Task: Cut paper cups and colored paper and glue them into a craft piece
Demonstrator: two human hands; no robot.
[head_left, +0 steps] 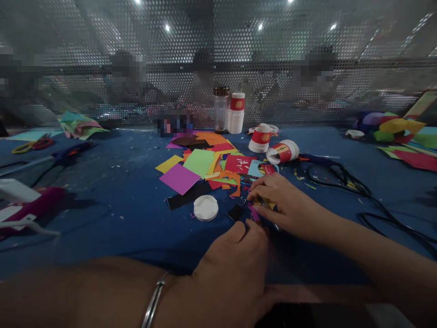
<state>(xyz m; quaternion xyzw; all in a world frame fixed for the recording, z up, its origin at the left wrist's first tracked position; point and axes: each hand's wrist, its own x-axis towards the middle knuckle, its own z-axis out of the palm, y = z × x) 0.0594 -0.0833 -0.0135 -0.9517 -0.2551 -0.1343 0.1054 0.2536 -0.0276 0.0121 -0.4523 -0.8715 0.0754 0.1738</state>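
My left hand (237, 257), a metal bangle (155, 298) on its wrist, is curled low in the middle. Its thumb and index finger close near a small purple paper strip (253, 212); what lies between them is hidden. Just beyond, my right hand (282, 198) bends its fingers over a slim dark pen-like tool (277, 226), partly covered. A yellow paper scrap (268, 203) shows under those fingers. To the left lie a small black paper piece (235, 212) and a white round lid-like disc (205, 208).
Coloured paper sheets (196, 164) are heaped ahead. Paper cups (261, 139), a cup stack (236, 114) and a glass jar (221, 109) stand near the perforated screen (191, 77). Black cable (362, 182) loops at right. Scissors (32, 144) and a glue gun (70, 153) lie left.
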